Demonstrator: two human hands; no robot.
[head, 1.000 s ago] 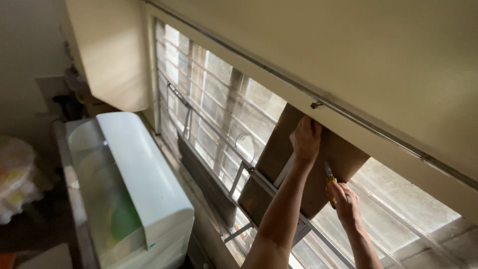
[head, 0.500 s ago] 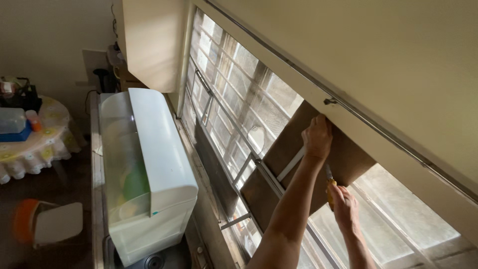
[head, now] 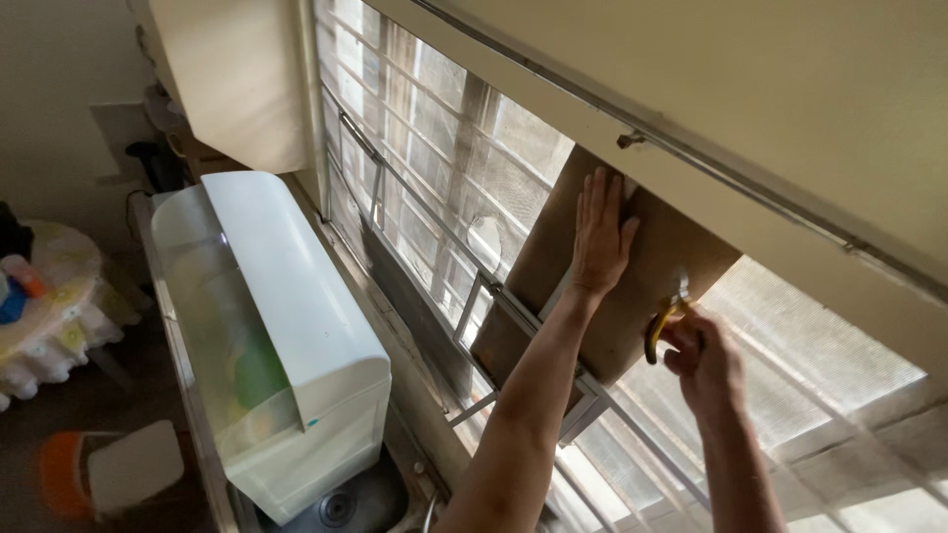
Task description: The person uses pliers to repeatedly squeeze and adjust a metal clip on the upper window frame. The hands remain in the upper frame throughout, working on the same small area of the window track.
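A brown cardboard panel (head: pixel 553 247) stands against the barred window. My left hand (head: pixel 600 235) lies flat on it, fingers stretched upward, pressing it to the bars. My right hand (head: pixel 703 361), lower and to the right, grips yellow-handled pliers (head: pixel 664 321) whose tip touches the panel's right part. A metal window frame bar (head: pixel 513 301) crosses in front of the panel's lower half.
A white dish-drying cabinet (head: pixel 296 326) with a green-tinted cover stands on the counter below left, above a steel sink (head: pixel 346 505). A curtain rail (head: pixel 750 188) runs along the wall above. A table with a floral cloth (head: pixel 44 306) and an orange stool (head: pixel 109 474) are at far left.
The view has swung left and down, so the cabinet shows more fully. My left hand now lies flat and open on the cardboard; my right hand has shifted slightly right with the pliers.
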